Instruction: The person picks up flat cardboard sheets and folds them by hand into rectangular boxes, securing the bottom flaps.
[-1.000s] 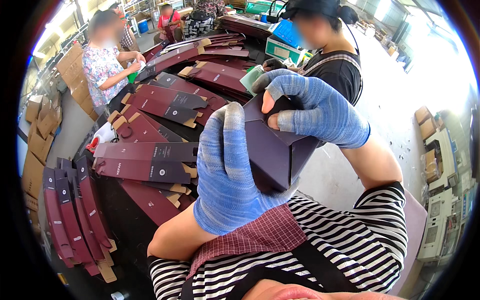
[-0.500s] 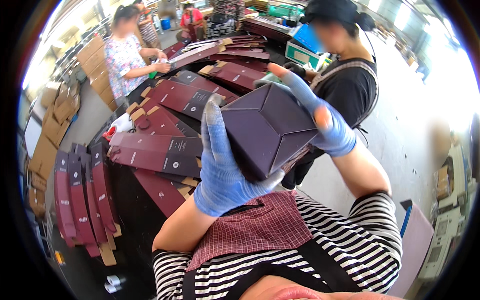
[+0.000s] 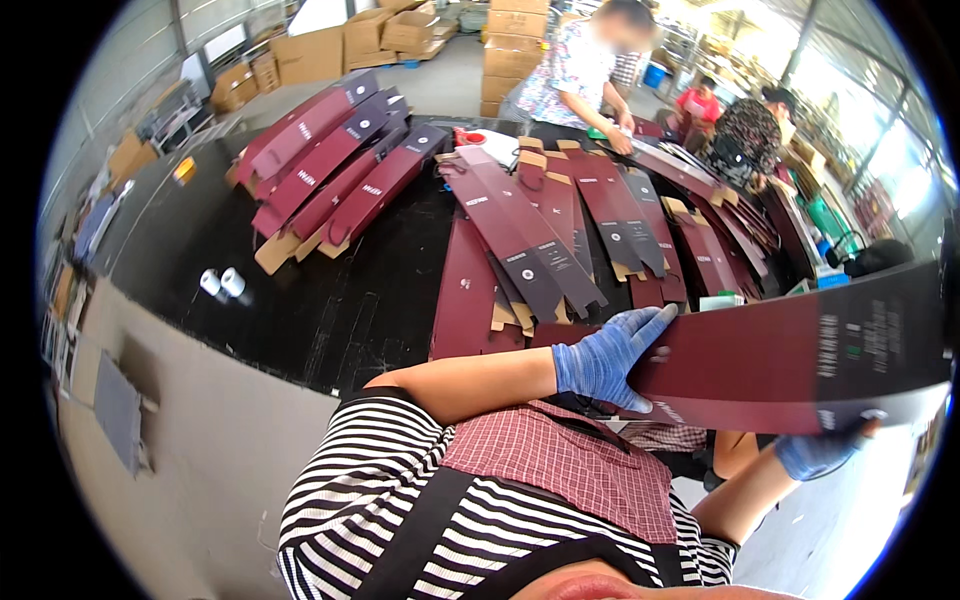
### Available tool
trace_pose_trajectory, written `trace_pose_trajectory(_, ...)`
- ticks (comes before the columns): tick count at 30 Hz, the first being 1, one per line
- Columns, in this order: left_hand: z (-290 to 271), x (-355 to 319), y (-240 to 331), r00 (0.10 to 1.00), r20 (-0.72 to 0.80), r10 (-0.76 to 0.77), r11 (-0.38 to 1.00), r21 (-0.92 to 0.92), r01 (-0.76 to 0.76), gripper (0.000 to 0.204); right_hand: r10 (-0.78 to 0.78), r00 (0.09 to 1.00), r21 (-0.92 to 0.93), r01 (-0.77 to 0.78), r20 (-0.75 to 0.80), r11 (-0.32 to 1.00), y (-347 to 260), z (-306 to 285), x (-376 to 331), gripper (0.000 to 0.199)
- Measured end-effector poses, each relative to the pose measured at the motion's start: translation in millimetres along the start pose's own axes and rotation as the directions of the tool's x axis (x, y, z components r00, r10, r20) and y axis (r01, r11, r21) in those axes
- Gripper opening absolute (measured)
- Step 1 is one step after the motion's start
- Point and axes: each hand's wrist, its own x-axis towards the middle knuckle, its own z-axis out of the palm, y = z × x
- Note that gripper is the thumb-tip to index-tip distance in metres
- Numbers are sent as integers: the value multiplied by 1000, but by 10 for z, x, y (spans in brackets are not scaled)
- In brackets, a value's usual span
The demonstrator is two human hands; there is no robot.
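Observation:
A long maroon carton (image 3: 745,350) with a dark end lies sideways across the front of me, held up off the table. My left hand (image 3: 610,360), in a blue knit glove, grips its left end with the thumb and fingers on either side. Under the dark right end is my right hand (image 3: 820,455), gloved alike, its fingers curled up along the lower edge and partly hidden by the carton. Both ends of the carton look blurred or cut off from view, so I cannot tell how they are folded.
Several maroon cartons (image 3: 520,235) lie overlapped on the black table (image 3: 330,340), and another group (image 3: 340,160) lies at the far left. Two white rolls (image 3: 221,282) stand near the table's left side. Across the table a person (image 3: 575,75) handles cartons; brown boxes (image 3: 515,50) are stacked behind.
The carton has swung from showing its folded dark end toward me to lying sideways on my right. My hands moved with it, and the view has turned left.

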Motion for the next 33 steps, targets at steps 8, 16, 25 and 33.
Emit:
trace_pose_trajectory(8, -568, -87, 400, 992, -119, 33, 943, 331, 8, 129, 52, 999, 192, -53, 8, 980, 206, -152, 605, 69)
trace_pose_trajectory(16, -2196, -918, 122, 812, -498, -303, 368, 725, 582, 118, 786, 581, -246, -747, 210, 618, 1498, -201, -681, 53)
trace_pose_trajectory(25, -4047, -1670, -1282, 330, -752, -571, -254, 544, 800, 116, 948, 169, -278, -956, -270, 91, 1842, -563, -2045, 32)
trace_pose_trajectory(33, -4527, -2051, -3011, 213, -633, -745, -315, 615, 723, 96, 912, 235, -375, -922, -336, 99, 1940, -97, -2358, 40)
